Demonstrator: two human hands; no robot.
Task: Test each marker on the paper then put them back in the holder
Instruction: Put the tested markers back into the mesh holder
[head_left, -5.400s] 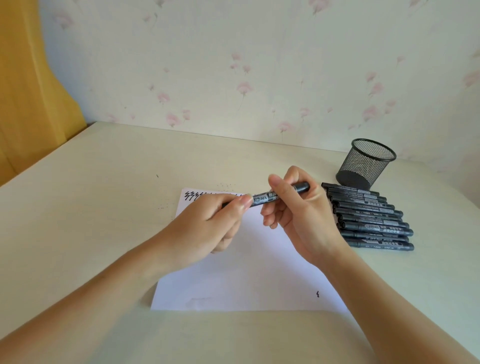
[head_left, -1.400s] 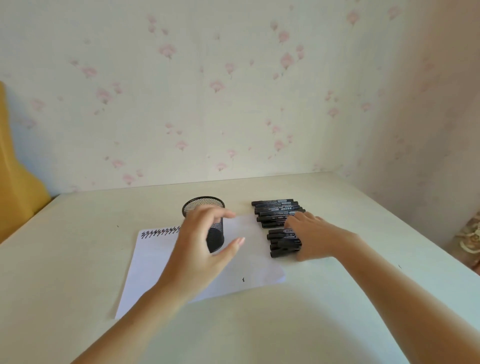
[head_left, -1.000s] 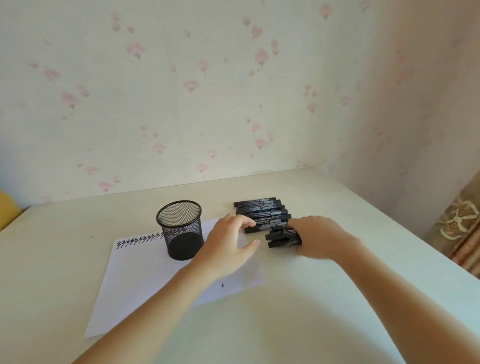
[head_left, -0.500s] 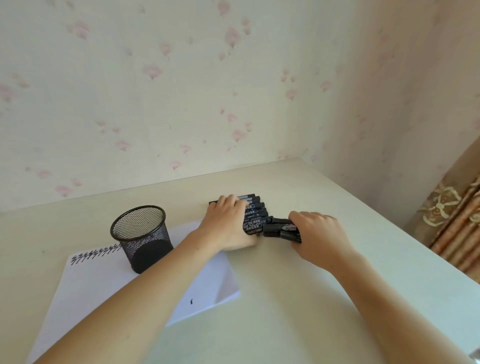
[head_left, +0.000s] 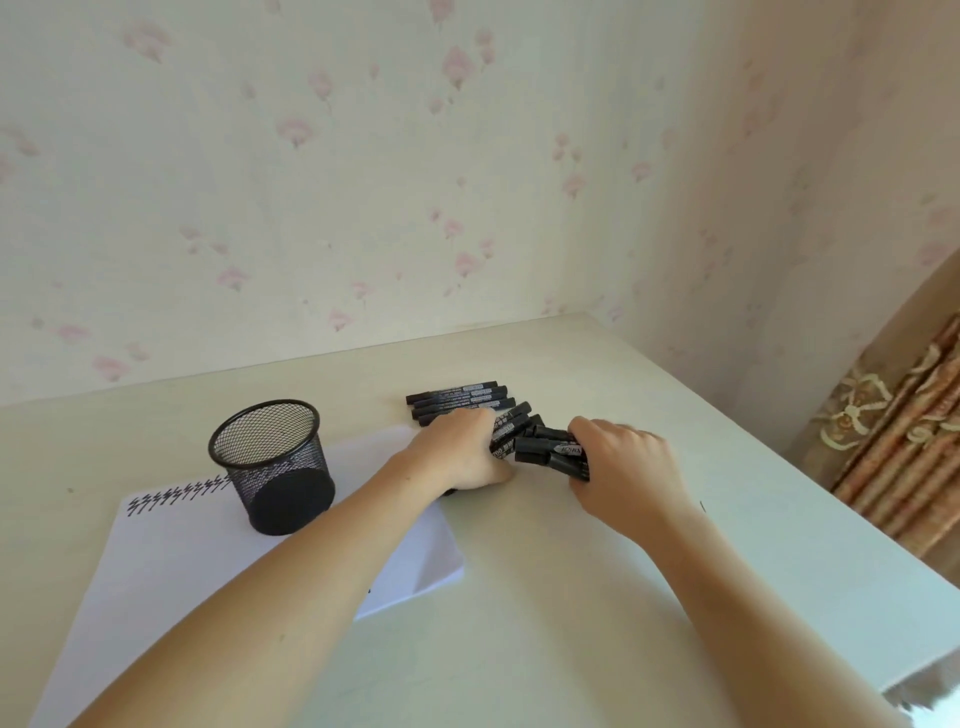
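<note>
Black markers: bunched near the counter's far right corner.
Fingers: both hands clamp them, left, right.
Risk: you squeeze unevenly; some roll away.

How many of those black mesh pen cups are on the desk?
1. The mesh holder stands upright on the paper, left of the markers that both hands are gathering. No markers show inside it.

Black wire-mesh metal holder, matt white paper, glossy black plastic markers, smooth cream table lying beneath.
</note>
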